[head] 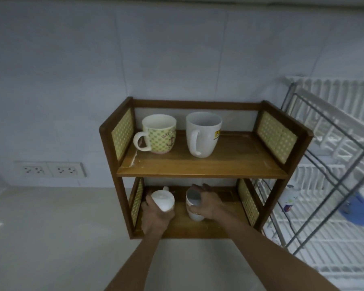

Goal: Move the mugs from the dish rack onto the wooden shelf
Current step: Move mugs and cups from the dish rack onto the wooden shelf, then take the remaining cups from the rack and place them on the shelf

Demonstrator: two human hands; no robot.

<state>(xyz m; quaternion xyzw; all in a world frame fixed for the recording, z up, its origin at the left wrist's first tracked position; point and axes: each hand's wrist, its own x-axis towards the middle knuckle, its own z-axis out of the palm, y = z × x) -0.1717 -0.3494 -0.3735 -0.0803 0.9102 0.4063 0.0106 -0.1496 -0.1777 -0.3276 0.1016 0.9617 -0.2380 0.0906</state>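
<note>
A two-level wooden shelf [200, 168] stands on the counter against the wall. On its top board stand a green dotted mug [159, 134] and a plain white mug [203, 134], both upright. Inside the lower level, my left hand [156, 215] grips a white mug [163, 201] that is tilted, its mouth facing me. My right hand [208, 204] is wrapped around another white mug [193, 204] that rests upright on the lower board. The white wire dish rack [332, 164] stands to the right of the shelf.
A white cup with a print [289, 198] and a blue item [358, 208] sit in the dish rack, both blurred. Two wall sockets [51, 170] are at the left, above the pale counter [51, 238].
</note>
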